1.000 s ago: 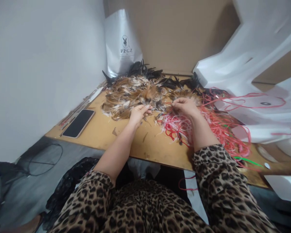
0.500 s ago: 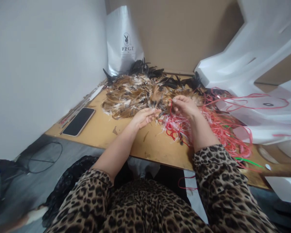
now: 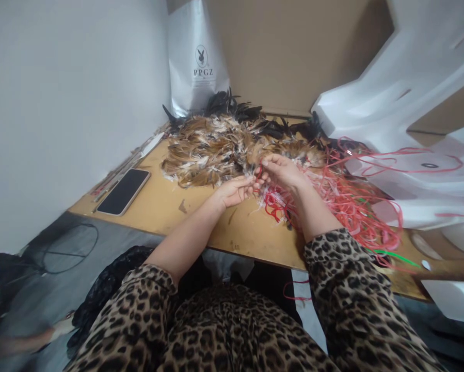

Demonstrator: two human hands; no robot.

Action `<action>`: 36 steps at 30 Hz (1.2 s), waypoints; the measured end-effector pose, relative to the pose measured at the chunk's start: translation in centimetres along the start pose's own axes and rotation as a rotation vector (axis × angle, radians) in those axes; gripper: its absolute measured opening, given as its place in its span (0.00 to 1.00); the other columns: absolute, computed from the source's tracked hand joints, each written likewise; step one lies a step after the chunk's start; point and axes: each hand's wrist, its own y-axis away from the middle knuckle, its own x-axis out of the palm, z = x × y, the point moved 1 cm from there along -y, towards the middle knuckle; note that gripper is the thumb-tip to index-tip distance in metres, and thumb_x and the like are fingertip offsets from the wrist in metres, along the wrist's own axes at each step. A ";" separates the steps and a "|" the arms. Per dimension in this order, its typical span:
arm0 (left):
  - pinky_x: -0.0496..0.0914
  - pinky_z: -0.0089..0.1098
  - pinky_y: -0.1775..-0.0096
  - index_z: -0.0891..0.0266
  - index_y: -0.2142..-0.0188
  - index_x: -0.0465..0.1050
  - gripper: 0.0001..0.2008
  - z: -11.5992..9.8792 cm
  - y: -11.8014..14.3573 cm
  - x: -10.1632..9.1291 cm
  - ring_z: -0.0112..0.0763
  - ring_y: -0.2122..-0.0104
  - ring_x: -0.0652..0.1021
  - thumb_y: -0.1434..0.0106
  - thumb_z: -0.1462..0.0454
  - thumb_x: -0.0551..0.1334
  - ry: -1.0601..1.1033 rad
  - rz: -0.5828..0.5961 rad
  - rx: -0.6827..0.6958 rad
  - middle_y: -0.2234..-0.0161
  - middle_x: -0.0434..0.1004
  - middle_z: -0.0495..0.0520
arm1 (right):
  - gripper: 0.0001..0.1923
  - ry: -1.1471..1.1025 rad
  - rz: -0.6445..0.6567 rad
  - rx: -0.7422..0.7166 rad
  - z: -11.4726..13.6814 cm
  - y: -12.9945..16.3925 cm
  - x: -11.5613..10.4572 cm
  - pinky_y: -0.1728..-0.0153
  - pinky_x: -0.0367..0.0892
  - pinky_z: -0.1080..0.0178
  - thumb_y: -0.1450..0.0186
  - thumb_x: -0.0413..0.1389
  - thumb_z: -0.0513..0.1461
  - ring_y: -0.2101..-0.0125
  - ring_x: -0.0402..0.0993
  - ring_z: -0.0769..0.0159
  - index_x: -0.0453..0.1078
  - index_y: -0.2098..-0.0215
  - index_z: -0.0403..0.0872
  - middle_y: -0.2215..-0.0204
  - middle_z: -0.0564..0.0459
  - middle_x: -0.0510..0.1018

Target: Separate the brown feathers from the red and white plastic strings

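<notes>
Over the front of the feather pile, my right hand point(image 3: 280, 169) pinches a red cord point(image 3: 260, 169) between thumb and fingertips. Close against it, the fingers of my left hand point(image 3: 237, 188) are drawn together in a pinch; what they hold is too small to make out. Brown and white feathers point(image 3: 204, 150) with black tips lie heaped just behind both hands. Below and right of my right hand spreads a tangle of red and pink cords point(image 3: 340, 201).
A phone point(image 3: 124, 191) lies at the table's left. A silver-white bag point(image 3: 198, 57) stands behind the feathers. White sheeting point(image 3: 359, 108) covers the right side. On the floor are a black plastic bag point(image 3: 115, 279) and, lower left, part of another person's limb point(image 3: 26, 342).
My right hand has moved left and slightly down with the red cord, so its fingertips now meet those of my left hand. The left hand has barely shifted.
</notes>
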 end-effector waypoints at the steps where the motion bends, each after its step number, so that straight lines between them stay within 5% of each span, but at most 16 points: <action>1: 0.69 0.18 0.71 0.67 0.66 0.73 0.07 -0.1 0.1 0.1 0.20 0.72 0.77 0.40 0.73 0.57 0.009 -0.003 0.007 0.68 0.77 0.56 | 0.19 -0.005 -0.005 0.001 0.0 0.0 0.0 0.83 0.62 0.73 0.52 0.65 0.48 0.82 0.70 0.75 0.64 0.71 0.45 0.76 0.55 0.77; 9: 0.69 0.18 0.69 0.67 0.70 0.72 0.07 -1.9 0.8 0.1 0.16 0.74 0.74 0.39 0.72 0.56 0.114 -0.117 0.142 0.71 0.75 0.52 | 0.15 -0.184 -0.259 -0.091 1.2 0.0 -2.9 0.78 0.67 0.74 0.49 0.64 0.44 0.78 0.71 0.77 0.67 0.66 0.48 0.76 0.59 0.75; 19: 0.68 0.15 0.74 0.69 0.70 0.71 0.09 -2.1 0.6 -0.2 0.16 0.76 0.74 0.38 0.73 0.53 0.237 -0.047 0.140 0.73 0.74 0.52 | 0.05 -0.526 -0.556 -0.133 2.6 -2.5 -7.8 0.81 0.66 0.75 0.43 0.57 0.37 0.81 0.68 0.79 0.65 0.71 0.46 0.82 0.61 0.70; 29: 0.68 0.16 0.74 0.70 0.70 0.70 0.08 -2.1 0.7 -0.4 0.17 0.75 0.74 0.38 0.73 0.53 0.213 -0.062 0.154 0.73 0.74 0.53 | 0.18 -0.224 -0.578 -0.152 2.5 -3.6 -7.6 0.75 0.71 0.67 0.48 0.59 0.41 0.72 0.75 0.71 0.64 0.59 0.54 0.64 0.59 0.74; 36: 0.67 0.16 0.74 0.69 0.69 0.71 0.07 -2.0 0.5 -0.4 0.17 0.75 0.74 0.40 0.74 0.55 0.151 -0.073 0.130 0.73 0.74 0.53 | 0.16 -0.040 -0.495 -0.194 1.7 -1.0 -3.6 0.84 0.60 0.73 0.52 0.62 0.43 0.81 0.66 0.76 0.70 0.67 0.46 0.71 0.54 0.76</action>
